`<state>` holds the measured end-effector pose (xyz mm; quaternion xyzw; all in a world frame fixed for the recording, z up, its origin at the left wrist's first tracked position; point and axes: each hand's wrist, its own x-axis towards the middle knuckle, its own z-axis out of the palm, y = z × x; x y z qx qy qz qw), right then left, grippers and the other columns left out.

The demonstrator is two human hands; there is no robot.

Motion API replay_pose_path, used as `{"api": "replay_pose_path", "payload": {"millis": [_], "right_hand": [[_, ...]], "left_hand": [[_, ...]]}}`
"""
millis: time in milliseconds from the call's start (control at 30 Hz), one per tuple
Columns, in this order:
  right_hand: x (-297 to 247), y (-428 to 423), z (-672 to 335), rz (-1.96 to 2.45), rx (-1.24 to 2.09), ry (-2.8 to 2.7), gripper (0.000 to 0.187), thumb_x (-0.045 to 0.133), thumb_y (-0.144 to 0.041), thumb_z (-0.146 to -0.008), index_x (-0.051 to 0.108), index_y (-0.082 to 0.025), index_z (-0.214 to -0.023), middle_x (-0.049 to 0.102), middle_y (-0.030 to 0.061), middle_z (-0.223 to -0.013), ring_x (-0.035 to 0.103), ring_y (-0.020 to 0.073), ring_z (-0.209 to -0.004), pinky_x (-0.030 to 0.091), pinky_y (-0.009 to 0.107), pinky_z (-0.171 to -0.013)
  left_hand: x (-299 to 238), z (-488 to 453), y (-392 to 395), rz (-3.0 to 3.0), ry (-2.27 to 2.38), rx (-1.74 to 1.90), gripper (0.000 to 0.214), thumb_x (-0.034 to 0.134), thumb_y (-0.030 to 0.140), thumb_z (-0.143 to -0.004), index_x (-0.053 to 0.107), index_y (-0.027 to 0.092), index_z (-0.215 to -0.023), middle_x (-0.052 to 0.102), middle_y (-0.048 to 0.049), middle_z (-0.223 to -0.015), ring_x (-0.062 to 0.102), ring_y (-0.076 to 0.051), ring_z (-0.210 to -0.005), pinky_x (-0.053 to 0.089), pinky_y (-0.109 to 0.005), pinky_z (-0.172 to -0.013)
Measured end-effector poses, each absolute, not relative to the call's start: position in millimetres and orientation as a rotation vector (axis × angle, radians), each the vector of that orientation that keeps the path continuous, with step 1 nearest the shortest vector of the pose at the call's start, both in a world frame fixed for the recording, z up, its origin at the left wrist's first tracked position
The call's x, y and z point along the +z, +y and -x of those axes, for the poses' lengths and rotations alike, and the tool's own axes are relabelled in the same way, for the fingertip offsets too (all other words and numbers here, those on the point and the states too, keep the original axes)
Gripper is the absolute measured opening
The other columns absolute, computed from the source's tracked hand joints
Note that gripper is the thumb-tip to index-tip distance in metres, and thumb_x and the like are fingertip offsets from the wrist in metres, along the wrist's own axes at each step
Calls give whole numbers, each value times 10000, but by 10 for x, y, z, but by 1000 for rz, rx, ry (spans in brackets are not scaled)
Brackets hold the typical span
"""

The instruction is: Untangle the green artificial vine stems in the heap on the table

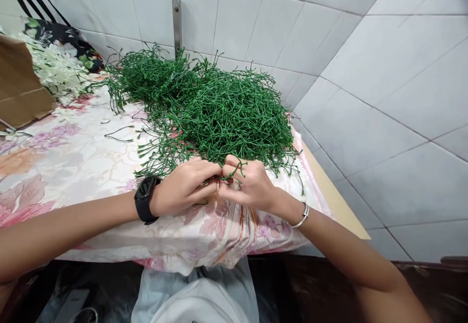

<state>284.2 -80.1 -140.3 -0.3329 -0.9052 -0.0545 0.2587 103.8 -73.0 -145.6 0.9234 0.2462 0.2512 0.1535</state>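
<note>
Both hands meet at the near edge of a big heap of green artificial flower stems (237, 113) on the table. My right hand (248, 181) is closed on a thin green plastic stem (237, 169), whose forked tips stick out above the fingers. My left hand (190, 184), with a black watch on its wrist, has its fingers curled in and touching the right fingertips. Its fingers also pinch at the stem, though the exact grip is partly hidden. Loose stems (157, 152) lie just beyond the left hand.
White artificial blossoms (58, 69) are piled at the back left beside a brown cardboard piece (22, 79) and a dark floral bag (86, 45). A floral cloth (84, 167) covers the table. Tiled walls (383, 84) stand behind and to the right.
</note>
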Motion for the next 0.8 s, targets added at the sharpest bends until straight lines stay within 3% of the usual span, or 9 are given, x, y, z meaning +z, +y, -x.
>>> {"api": "replay_pose_path", "payload": {"millis": [133,267,633,800], "right_hand": [[-1407,-834,-2810,912,-205,-2409,143,465,-222,-693,483,-164,-564,366,-39,-540,315,47,-486,203,199,-460],[-1388,-852,-2797,913,-53,-2408,142,479,-216,-677,479,-162,-545,345,-47,-518,303,42,-474,201,200,-457],[-1323,-847,-2832,611,1048,-2221,239,478,-205,-680,367,-148,-476,292,-45,-519,274,46,-518,237,208,-495],[-1365,-827,-2793,580,1336,-2043,272,523,-223,-675,360,-145,-471,273,-55,-496,265,35,-490,200,211,-474]], "left_hand": [[-1444,-1051,-776,-2623,710,751,190,332,250,-867,490,153,-825,529,-19,-742,439,-122,-663,320,-232,-639],[-1408,-1042,-789,-2594,675,766,187,340,236,-859,494,148,-797,520,-15,-719,433,-117,-657,319,-224,-639],[-1256,-1003,-766,-2253,383,575,161,404,199,-825,472,149,-687,432,17,-632,391,-84,-601,320,-187,-602],[-1256,-994,-735,-2203,367,519,136,411,179,-806,505,149,-712,457,12,-644,399,-83,-592,328,-182,-580]]}}
